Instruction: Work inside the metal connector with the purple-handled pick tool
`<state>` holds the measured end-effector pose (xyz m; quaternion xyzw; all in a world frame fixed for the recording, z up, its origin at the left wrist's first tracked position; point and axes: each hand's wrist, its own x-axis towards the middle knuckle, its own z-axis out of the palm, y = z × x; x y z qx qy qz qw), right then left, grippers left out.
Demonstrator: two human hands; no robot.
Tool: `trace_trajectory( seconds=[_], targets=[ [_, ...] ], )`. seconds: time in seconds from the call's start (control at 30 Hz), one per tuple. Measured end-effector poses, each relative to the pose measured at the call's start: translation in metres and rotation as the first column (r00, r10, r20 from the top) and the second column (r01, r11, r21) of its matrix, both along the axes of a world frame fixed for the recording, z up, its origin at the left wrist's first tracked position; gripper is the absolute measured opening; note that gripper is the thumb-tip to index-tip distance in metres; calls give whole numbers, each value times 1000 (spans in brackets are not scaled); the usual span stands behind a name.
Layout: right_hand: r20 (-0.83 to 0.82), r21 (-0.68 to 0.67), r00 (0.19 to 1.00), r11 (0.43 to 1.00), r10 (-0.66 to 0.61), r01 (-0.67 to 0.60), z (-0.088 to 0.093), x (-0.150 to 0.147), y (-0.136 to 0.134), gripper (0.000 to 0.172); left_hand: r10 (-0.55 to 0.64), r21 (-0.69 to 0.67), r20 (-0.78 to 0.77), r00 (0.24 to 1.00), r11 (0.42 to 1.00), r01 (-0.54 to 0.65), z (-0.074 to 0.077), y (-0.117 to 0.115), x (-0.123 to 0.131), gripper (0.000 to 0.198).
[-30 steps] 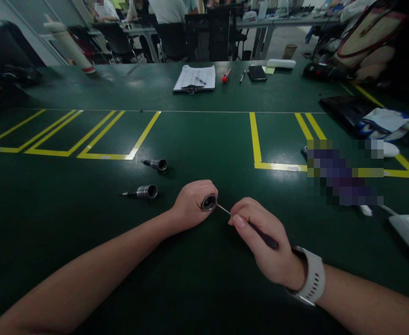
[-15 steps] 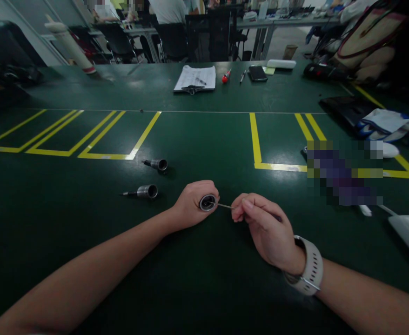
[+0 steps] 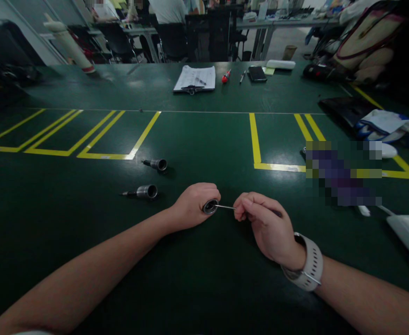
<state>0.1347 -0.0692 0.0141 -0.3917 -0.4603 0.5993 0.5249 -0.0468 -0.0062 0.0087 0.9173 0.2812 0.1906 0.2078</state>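
Note:
My left hand [image 3: 196,204] is wrapped round a metal cylinder [image 3: 210,206], its round open end facing me and to the right; the rest is hidden in the fist. My right hand [image 3: 263,218] pinches a thin screwdriver; its slim metal shaft [image 3: 226,207] reaches left into the cylinder's opening. Most of the handle is hidden by the fingers, and the tip inside cannot be made out. Left of my left hand, two similar metal cylinders with dark pointed ends lie on the table, a nearer one [image 3: 147,191] and a farther one [image 3: 161,164].
Yellow tape [image 3: 256,139] marks bays on the green table [image 3: 204,288]. Farther back lie a clipboard [image 3: 195,78], a red-tipped tool [image 3: 226,77], a pen [image 3: 242,77] and a black phone [image 3: 257,73]. A blurred purple item [image 3: 340,174] and a cloth [image 3: 392,125] lie to the right.
The cylinder in my left hand has shifted slightly right and its opening has turned more to the right. My right hand has moved a little right with the screwdriver.

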Motion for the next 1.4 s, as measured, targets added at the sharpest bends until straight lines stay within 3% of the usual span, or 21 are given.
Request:
trace_trajectory(
  seconds=[0.13, 0.33, 0.67, 0.97, 1.23, 1.4],
  targets=[
    [-64, -79, 998, 997, -3, -2, 2, 0, 4, 23, -17, -6, -50, 999, 1000, 17, 4, 3, -1, 13],
    [0, -10, 1000, 1000, 26, -26, 2, -1, 3, 23, 33, 66, -69, 997, 997, -28, 5, 2, -2, 11],
    [-122, -102, 992, 994, 35, -47, 4, 3, 8, 25, 6, -12, -84, 996, 1000, -7, 4, -4, -1, 9],
    [-147, -120, 989, 992, 31, -49, 2, 2, 8, 27, 32, 17, -116, 993, 999, -31, 6, -1, -2, 9],
    [-114, -91, 992, 994, 45, -56, 2, 5, 7, 27, 69, 1, -101, 992, 998, -69, 6, 2, -5, 9],
    [1, -86, 999, 996, 35, -35, 0, 4, 6, 27, 120, 15, -78, 990, 993, -119, 2, 4, -6, 6]
  ],
)
